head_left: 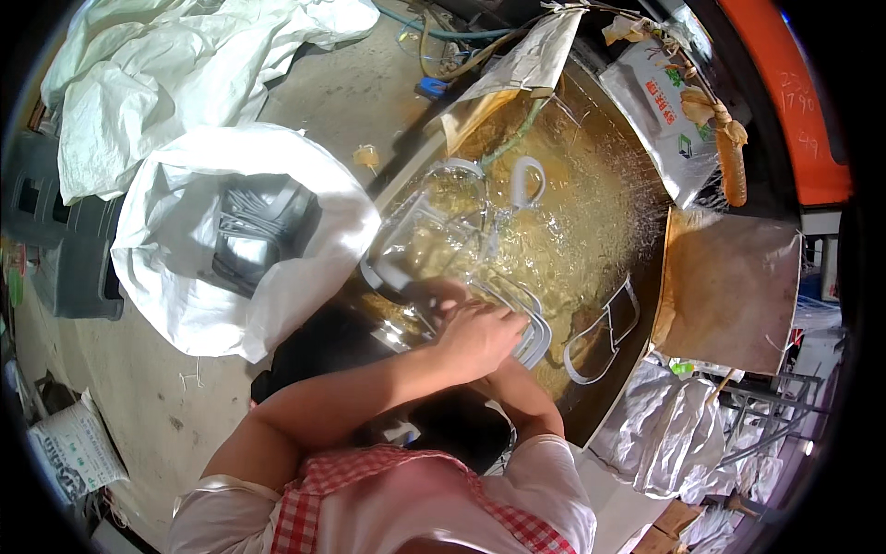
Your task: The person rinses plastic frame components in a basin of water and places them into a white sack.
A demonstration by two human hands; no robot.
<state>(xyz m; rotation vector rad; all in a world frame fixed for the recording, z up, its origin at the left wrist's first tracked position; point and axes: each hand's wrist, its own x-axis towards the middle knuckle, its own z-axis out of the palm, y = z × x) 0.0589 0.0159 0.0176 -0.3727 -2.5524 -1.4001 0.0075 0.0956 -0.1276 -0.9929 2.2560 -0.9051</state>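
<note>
I lean over a wide round vat (646, 198) of yellowish liquid. My left hand (478, 337) is closed over a stack of pale grey plastic loop frames (535, 331) at the near rim. My right hand (445, 295) lies mostly hidden under the left, with only a few fingers showing by the frames. My right forearm crosses beneath the left arm. More loop frames float apart: one (602, 334) to the right and one (527, 181) farther out. A clear plastic tub (413, 242) sits half sunk to the left.
An open white sack (175, 277) holding grey plastic pieces stands on the concrete floor at the left. Crumpled white sacking (157, 74) lies behind it. Brown board (729, 286) and bags edge the vat on the right. A hose (517, 134) dips into the liquid.
</note>
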